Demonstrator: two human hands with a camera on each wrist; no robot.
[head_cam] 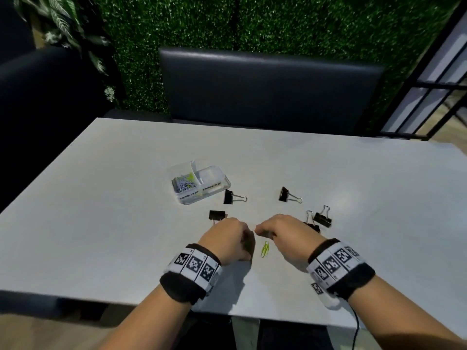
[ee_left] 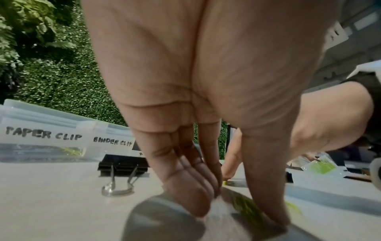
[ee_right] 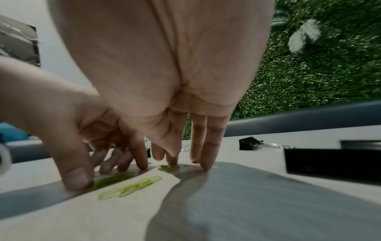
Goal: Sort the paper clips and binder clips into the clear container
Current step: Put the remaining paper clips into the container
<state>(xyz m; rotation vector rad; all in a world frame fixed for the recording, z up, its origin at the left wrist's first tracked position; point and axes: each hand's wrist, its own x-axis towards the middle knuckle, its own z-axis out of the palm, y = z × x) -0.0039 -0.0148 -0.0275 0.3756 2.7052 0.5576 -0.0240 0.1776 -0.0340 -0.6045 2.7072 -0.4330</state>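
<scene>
The clear container (head_cam: 214,192) stands mid-table, labelled PAPER CLIP and BINDER CLIP; paper clips (head_cam: 184,184) fill its left compartment. Black binder clips lie loose around it (head_cam: 233,197), (head_cam: 289,195), (head_cam: 322,218), (head_cam: 216,215). A green paper clip (head_cam: 265,249) lies between my two hands. My left hand (head_cam: 242,236) points its fingers down at the table, thumb (ee_right: 77,177) pressing a green clip (ee_right: 112,178). My right hand (head_cam: 265,231) touches the table with straight fingertips (ee_right: 206,164), one on another green clip (ee_right: 168,166). Neither clip is lifted.
A further binder clip (head_cam: 313,226) is half hidden behind my right hand. The white table's near edge (head_cam: 227,311) runs below my wrists. A dark padded bench (head_cam: 265,89) and a green hedge wall stand beyond the far edge.
</scene>
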